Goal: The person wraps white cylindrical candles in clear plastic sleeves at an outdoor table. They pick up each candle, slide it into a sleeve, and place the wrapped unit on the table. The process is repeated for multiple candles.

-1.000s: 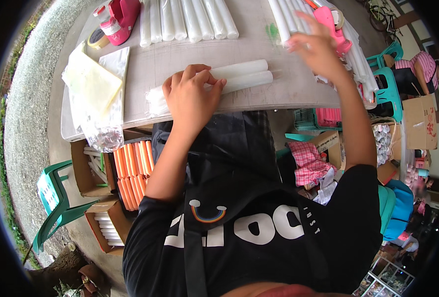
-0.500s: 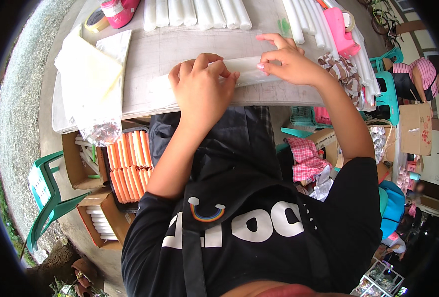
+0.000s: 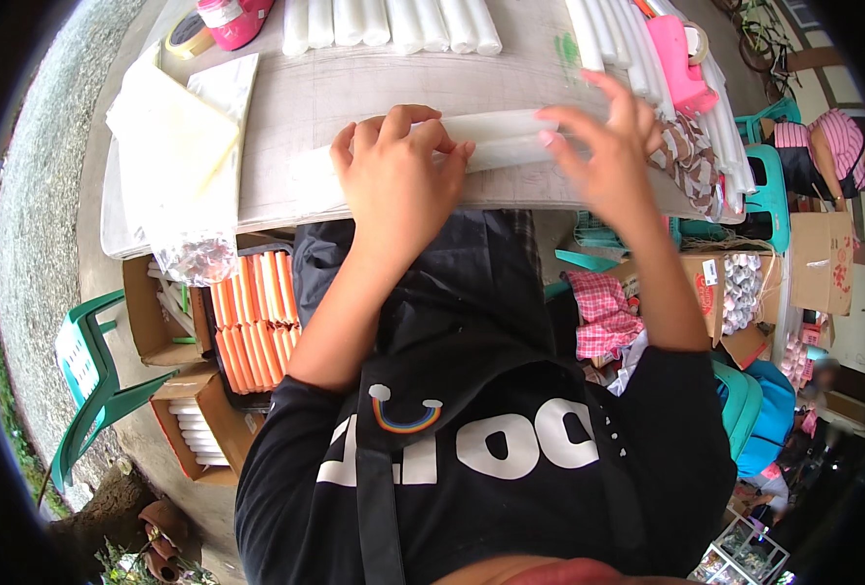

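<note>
A pair of white candles (image 3: 501, 152), seemingly in clear plastic film, lies crosswise near the front edge of the table (image 3: 306, 102). My left hand (image 3: 401, 161) is closed over their left part, fingers curled and thumb against the near side; it hides that stretch. Just past their right end, my right hand (image 3: 610, 146) hovers with fingers apart, slightly blurred and holding nothing visible. A stack of thin, clear-to-yellowish plastic sheets (image 3: 174, 136) hangs partly over the table's edge to the left.
Rows of white candles (image 3: 389, 27) line the far side. At the right stands a pink tape dispenser (image 3: 681, 63) beside a brown-and-white cloth (image 3: 684, 161). A tape roll (image 3: 189, 37) sits far left. Orange candles (image 3: 255, 322) fill a tray below, near a green chair (image 3: 101, 380).
My right hand has come off the candles' right end and moved right, its fingers spreading. The left hand stays in place on the candles.
</note>
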`<state>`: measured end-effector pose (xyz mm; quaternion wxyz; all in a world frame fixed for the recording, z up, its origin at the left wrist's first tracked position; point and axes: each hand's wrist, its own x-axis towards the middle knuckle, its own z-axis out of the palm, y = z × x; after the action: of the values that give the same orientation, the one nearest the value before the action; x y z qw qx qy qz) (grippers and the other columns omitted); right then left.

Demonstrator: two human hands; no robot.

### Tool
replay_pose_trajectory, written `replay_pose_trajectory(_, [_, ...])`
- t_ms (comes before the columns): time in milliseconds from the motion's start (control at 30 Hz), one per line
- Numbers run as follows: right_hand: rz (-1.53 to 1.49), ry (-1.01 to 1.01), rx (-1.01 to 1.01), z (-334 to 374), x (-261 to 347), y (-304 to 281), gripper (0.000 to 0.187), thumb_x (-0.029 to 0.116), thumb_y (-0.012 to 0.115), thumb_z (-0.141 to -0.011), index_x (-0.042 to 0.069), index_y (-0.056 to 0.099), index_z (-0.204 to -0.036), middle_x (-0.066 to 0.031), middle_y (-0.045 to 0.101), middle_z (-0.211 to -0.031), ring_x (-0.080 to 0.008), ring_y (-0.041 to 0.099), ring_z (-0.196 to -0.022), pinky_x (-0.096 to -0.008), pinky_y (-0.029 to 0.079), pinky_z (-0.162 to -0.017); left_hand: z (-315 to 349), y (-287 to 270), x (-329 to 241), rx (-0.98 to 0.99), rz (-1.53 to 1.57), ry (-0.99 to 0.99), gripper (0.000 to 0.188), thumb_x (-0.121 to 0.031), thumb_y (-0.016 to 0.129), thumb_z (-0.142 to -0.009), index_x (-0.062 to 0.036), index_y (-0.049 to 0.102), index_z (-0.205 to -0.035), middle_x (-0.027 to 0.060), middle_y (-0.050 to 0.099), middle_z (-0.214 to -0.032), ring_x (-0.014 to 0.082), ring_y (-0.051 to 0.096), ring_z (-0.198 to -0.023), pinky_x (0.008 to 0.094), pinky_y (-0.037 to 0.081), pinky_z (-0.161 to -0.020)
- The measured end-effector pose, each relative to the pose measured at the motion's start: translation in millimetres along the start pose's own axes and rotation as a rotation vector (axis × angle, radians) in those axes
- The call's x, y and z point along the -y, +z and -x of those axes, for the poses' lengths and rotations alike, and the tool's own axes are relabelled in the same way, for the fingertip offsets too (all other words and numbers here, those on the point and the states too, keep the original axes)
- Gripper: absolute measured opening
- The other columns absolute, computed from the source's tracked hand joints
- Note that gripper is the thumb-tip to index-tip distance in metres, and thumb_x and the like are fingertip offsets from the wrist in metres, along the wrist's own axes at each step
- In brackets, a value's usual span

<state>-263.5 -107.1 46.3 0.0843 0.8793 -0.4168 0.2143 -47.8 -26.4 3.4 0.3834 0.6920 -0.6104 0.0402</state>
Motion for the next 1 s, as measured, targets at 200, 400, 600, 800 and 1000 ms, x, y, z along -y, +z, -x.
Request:
replay_pose_trajectory(200, [0.206,0.084,-0.071,44.3,21.6,17.0,0.028,0.048,0.066,-0.09,0.042,0.072,-0.117,-0.0027,0.043,-0.152,-0.0309,0.036,-0.131,-0.0577,0.017,-0.109,-1.6,-3.3,2.7,0.032,0.031,0.003,0.021,-0.032,0.079,-0.079,-0.0138,0.072,-0.072,-0.0044,0.071,-0.105,0.0225,0.063,-0.097,0.0441,0.035,-0.103])
replay_pose_trajectory(400, [0.113,0.201,-0.251,46.6,9.7,8.3,0.04,0.035,0.067,-0.092,0.027,0.064,-0.131,-0.0022,0.055,-0.139,-0.0274,0.04,-0.124,-0.0502,0.02,-0.106,-2.0,-15.6,3.2,0.114,-0.061,0.05,0.022,-0.036,0.075,-0.085,-0.0141,0.076,-0.087,-0.001,0.066,-0.122,0.0229,0.058,-0.114,0.0478,0.029,-0.111])
replay_pose_trajectory(600, [-0.389,0.181,-0.242,29.2,25.7,4.0,0.058,0.018,0.067,-0.093,0.012,0.046,-0.146,0.0058,0.07,-0.098,-0.0169,0.051,-0.108,-0.0422,0.023,-0.104,24.6,-82.4,24.4,0.057,-0.142,-0.013,0.044,-0.032,0.074,-0.088,-0.0179,0.065,-0.129,0.004,0.059,-0.134,0.0283,0.051,-0.126,0.0477,0.028,-0.112])
replay_pose_trajectory(800, [-0.954,0.009,0.124,-11.4,75.3,23.7,0.061,0.003,0.06,-0.095,0.007,0.036,-0.152,-0.0038,0.065,-0.089,-0.0156,0.062,-0.092,-0.0331,0.043,-0.094,58.8,-88.6,87.1,0.028,0.465,-0.592,0.029,-0.028,0.075,-0.091,-0.0022,0.072,-0.105,0.0106,0.073,-0.089,0.0188,0.072,-0.083,0.0297,0.055,-0.072])
replay_pose_trajectory(1000, [-0.96,-0.173,0.391,-42.1,122.9,47.2,0.069,0.007,0.062,-0.097,0.019,0.029,-0.157,-0.0068,0.065,-0.086,-0.0178,0.065,-0.079,-0.0338,0.053,-0.083,51.8,-82.3,87.5,0.049,0.499,-0.643,0.029,-0.028,0.079,-0.088,-0.0002,0.074,-0.095,0.0038,0.072,-0.081,0.0061,0.063,-0.073,0.0214,0.048,-0.066])
